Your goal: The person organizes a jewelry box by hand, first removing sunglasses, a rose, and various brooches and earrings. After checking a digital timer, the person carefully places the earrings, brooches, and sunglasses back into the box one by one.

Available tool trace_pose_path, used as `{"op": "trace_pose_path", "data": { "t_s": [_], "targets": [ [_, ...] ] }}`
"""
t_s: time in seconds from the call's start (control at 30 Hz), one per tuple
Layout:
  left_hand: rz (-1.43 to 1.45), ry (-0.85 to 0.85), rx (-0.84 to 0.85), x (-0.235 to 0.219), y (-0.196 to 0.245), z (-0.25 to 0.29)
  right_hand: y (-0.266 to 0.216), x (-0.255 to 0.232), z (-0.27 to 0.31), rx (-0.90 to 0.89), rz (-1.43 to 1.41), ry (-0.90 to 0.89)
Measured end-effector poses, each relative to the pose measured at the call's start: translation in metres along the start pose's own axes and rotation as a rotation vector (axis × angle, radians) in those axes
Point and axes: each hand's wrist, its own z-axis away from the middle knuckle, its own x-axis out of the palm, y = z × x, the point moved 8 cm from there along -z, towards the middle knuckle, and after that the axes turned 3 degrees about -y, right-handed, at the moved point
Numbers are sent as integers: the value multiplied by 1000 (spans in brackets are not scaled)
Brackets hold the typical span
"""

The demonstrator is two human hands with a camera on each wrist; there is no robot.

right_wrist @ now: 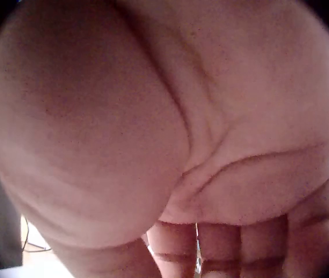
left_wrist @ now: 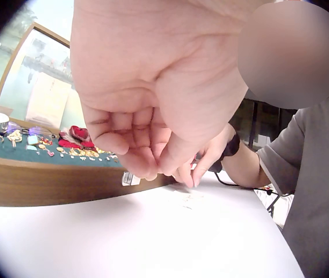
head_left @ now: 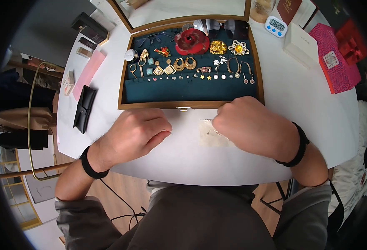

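Note:
In the head view my left hand (head_left: 139, 132) is above the table in front of the jewellery box (head_left: 191, 106). Its thumb and index fingertip pinch a tiny thin piece, of which only a small glint shows. My right hand (head_left: 254, 127), fingers bent downward, is over a small beige cloth (head_left: 214, 139) with a zigzag edge. On this cloth lies a small dark stud-like piece (head_left: 209, 133). The right fingertips are hidden from above; from the left wrist view, the right hand (left_wrist: 208, 161) points its fingertips down close to the cloth, and I cannot tell whether it holds anything.
Inside the open box are earrings (head_left: 190, 63), a red flower brooch (head_left: 191, 41) and sunglasses (head_left: 221, 28). A black case (head_left: 84, 109) and pink strip (head_left: 89, 73) lie left. A timer (head_left: 276, 26), white box (head_left: 301, 46) and pink box (head_left: 331, 58) stand right.

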Motion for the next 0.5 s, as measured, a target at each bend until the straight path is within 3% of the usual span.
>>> {"op": "trace_pose_path", "data": {
  "t_s": [0.13, 0.2, 0.5],
  "targets": [
    [22, 32, 33, -3, 1, 1, -1, -1, 10, -40, -55, 84],
    [26, 39, 63, 0, 4, -2, 1, 15, 10, 40, -57, -85],
    [19, 130, 274, 36, 32, -30, 2, 36, 8, 142, -144, -123]
  ]
}}
